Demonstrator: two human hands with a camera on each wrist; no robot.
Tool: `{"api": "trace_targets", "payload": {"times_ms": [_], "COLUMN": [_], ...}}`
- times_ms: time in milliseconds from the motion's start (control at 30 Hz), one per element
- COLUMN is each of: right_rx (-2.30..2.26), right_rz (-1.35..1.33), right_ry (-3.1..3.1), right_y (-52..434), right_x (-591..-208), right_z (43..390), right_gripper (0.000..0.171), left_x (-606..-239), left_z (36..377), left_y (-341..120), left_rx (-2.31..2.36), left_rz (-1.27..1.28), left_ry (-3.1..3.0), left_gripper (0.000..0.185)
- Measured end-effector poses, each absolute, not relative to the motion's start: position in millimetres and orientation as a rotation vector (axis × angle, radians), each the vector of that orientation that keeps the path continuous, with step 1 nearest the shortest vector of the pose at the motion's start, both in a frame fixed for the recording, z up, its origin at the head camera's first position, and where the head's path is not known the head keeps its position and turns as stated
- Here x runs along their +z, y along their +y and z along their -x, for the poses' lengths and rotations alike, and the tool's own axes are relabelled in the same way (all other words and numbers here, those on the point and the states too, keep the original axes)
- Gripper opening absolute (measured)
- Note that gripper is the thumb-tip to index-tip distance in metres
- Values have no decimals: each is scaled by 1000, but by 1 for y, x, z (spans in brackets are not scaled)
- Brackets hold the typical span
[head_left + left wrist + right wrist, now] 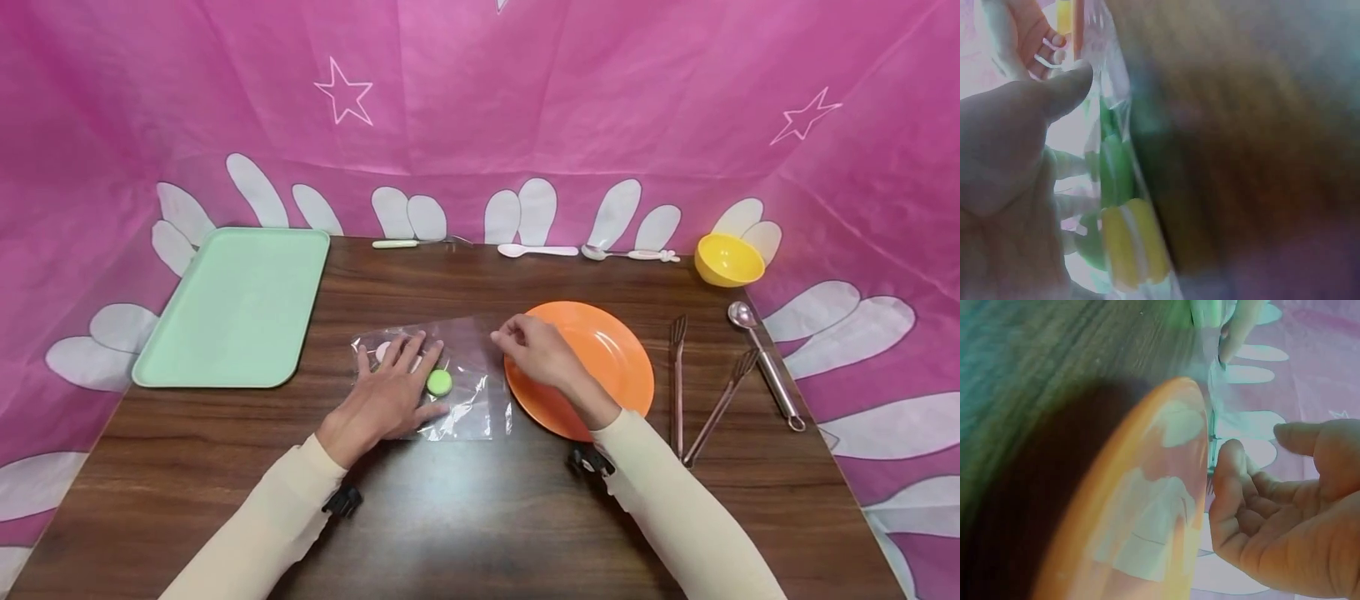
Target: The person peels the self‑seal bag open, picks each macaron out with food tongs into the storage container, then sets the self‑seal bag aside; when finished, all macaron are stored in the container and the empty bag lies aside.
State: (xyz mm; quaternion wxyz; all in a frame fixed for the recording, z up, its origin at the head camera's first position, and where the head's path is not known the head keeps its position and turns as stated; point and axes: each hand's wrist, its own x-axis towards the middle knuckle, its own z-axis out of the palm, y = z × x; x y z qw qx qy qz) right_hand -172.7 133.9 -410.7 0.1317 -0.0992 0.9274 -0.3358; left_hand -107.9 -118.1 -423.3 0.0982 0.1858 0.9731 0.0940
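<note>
Flat on the table lies a clear plastic bag (471,415) with several round, macaron-like pieces in it. A green macaron (438,382) and a pale one (384,352) show in the head view; in the left wrist view a yellow macaron (1135,244) with a white band is visible. My left hand (386,396) rests on the bag with its fingers spread, partly covering the pieces. Over the left rim of the orange plate (600,358) hovers my right hand (542,348). Its fingers are loosely bent, its thumb stands apart from them, and it holds nothing.
A green tray (232,308) lies at the left. Along the back are a fork (405,243), a white spoon (536,250) and another spoon (626,254). At the right stand a yellow bowl (729,260), open tongs (678,392) and a metal scoop (771,367).
</note>
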Motion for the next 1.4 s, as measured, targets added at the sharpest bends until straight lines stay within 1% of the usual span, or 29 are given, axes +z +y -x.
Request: {"api": "trace_targets", "payload": {"times_ms": [100, 267, 333, 433, 500, 633, 800, 967, 1167, 1267, 1400], "right_rx": [-954, -861, -828, -789, -772, -754, -710, -702, -755, -788, -759], "right_rz": [283, 278, 294, 307, 306, 309, 386, 408, 392, 354, 197], "right_ry": [2668, 2712, 2747, 2790, 2802, 2819, 2885, 2940, 2986, 3026, 3138], "right_y": [138, 140, 141, 143, 143, 144, 143, 141, 151, 167, 202], "right_x": [-409, -409, -411, -413, -413, -413, -419, -419, -410, -405, -399], "right_z": [168, 160, 157, 151, 147, 141, 136, 130, 121, 113, 101], "right_gripper": [32, 29, 28, 25, 23, 18, 12, 10, 7, 8, 15], "left_x": [-421, -425, -428, -432, -434, -438, -438, -430, -405, -392, -385], "left_z": [117, 139, 145, 147, 146, 143, 143, 142, 141, 141, 138], "left_y": [-113, -89, -79, -73, -73, -76, -74, -74, -87, -96, -104], "left_rx": [325, 413, 411, 391, 405, 413, 436, 611, 998, 1171, 1261], "left_rz": [-678, -925, -959, -957, -951, -995, -1035, -917, -722, -630, -589], "left_ry": [2971, 3008, 2979, 2976, 3001, 3084, 3119, 3122, 3094, 3050, 3011], "left_gripper": [74, 31, 20, 10, 8, 11, 13, 7, 9, 7, 6]}}
